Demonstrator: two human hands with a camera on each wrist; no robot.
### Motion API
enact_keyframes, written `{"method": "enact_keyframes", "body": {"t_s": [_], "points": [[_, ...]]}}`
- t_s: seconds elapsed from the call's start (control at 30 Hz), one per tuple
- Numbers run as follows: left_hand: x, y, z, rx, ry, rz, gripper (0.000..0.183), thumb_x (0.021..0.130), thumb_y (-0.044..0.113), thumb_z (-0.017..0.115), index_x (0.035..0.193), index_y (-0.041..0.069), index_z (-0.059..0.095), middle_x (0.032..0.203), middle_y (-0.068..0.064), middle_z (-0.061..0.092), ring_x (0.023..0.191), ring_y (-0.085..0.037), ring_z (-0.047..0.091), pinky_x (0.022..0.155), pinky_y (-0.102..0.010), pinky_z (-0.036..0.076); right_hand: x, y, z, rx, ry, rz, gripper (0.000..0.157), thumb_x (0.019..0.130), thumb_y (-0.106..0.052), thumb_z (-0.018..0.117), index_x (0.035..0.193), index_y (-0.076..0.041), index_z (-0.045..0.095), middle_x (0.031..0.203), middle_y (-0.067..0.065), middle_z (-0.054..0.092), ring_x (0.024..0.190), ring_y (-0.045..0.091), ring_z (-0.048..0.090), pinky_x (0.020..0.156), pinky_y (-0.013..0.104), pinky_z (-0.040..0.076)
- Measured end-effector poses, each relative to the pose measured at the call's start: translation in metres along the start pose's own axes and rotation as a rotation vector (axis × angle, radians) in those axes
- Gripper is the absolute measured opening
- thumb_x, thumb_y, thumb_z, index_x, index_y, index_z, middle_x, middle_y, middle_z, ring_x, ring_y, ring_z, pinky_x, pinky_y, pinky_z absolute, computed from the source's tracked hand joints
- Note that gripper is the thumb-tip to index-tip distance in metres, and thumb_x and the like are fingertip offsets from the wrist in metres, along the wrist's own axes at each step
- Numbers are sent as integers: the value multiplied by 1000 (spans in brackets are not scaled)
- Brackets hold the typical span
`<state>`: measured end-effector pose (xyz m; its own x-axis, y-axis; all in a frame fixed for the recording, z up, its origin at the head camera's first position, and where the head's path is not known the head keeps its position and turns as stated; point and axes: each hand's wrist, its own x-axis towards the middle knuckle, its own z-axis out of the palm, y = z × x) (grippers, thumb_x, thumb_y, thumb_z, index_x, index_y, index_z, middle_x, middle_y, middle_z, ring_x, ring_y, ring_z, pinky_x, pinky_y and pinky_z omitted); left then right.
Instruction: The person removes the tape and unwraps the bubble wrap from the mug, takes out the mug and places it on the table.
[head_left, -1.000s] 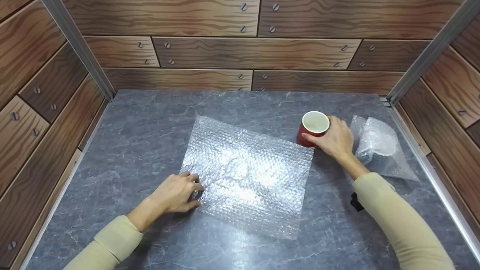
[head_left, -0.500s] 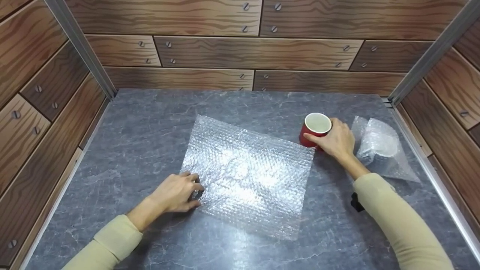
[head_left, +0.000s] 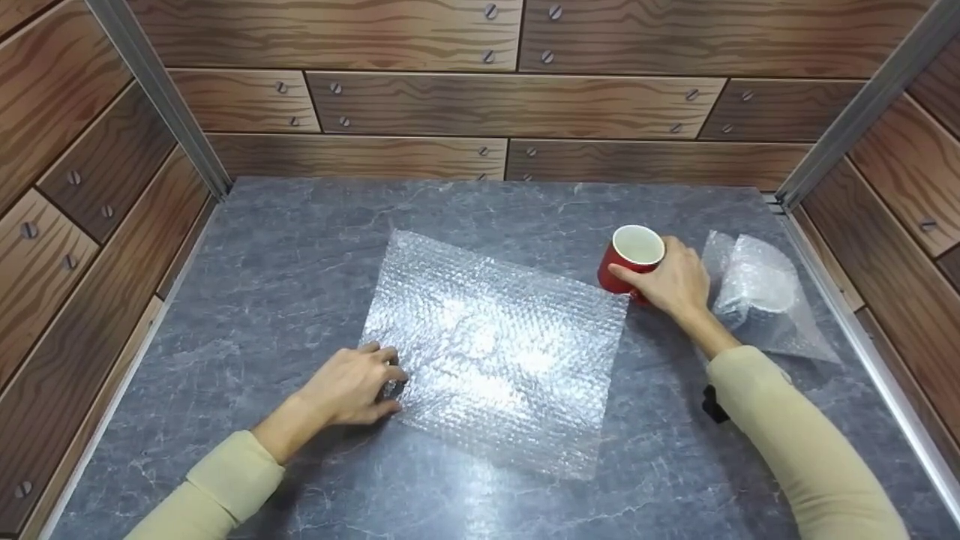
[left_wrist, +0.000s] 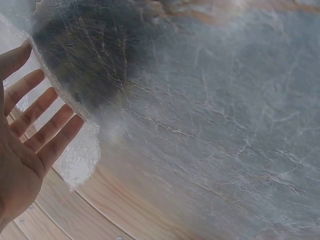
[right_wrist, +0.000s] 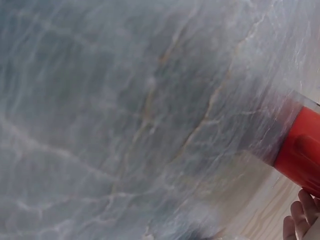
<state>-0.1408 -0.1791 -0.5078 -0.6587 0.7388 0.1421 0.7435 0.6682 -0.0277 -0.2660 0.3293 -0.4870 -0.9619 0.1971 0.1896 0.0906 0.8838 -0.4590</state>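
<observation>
A square sheet of bubble wrap [head_left: 491, 352] lies flat and turned at an angle on the grey table. At its left edge rests my left hand [head_left: 356, 386], fingers spread and loosely bent, with the fingertips along the border in the left wrist view too [left_wrist: 30, 150]. Just beyond the sheet's far right corner, my right hand [head_left: 671, 277] grips a red mug [head_left: 613, 276] with a pale inside, thumb on the near side. The mug leans slightly, its mouth facing up. In the right wrist view only part of the red mug [right_wrist: 302, 150] and some fingertips [right_wrist: 297, 215] show.
To the right of the mug lies a folded, puffed-up bundle of bubble wrap [head_left: 761, 289], close to the metal rail [head_left: 862, 352]. Wood-patterned walls [head_left: 517, 105] bound the marbled grey table [head_left: 285, 247] at the back and both sides.
The red mug has shifted slightly to the right with my right hand and leans a little more. My left hand and the bubble wrap sheet have stayed in place.
</observation>
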Motion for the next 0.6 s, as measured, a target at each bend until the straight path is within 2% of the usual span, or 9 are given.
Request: {"method": "enact_keyframes", "body": {"t_s": [0.17,0.37,0.6], "points": [[0,0,0,5,6,-3,38,81,48,85,110,23,81,109,-4,74,87,-24,69,61,-38,61,-2,0,0,25,6,-11,99,75,-71,82,139,0,55,128,25,66,122,45,61,99,64,51],[-1,1,0,9,0,-6,39,82,50,83,111,24,80,110,-5,74,88,-25,69,61,-39,62,-6,-4,-4,45,42,-26,112,74,-70,83,152,-1,43,140,25,57,130,45,54,104,65,49],[-1,1,-1,0,-15,-14,40,84,51,82,114,24,80,113,-6,74,91,-26,69,62,-40,62,-13,-12,-17,42,85,-79,111,72,-70,85,151,-2,46,140,24,56,128,45,54,103,64,48]]}}
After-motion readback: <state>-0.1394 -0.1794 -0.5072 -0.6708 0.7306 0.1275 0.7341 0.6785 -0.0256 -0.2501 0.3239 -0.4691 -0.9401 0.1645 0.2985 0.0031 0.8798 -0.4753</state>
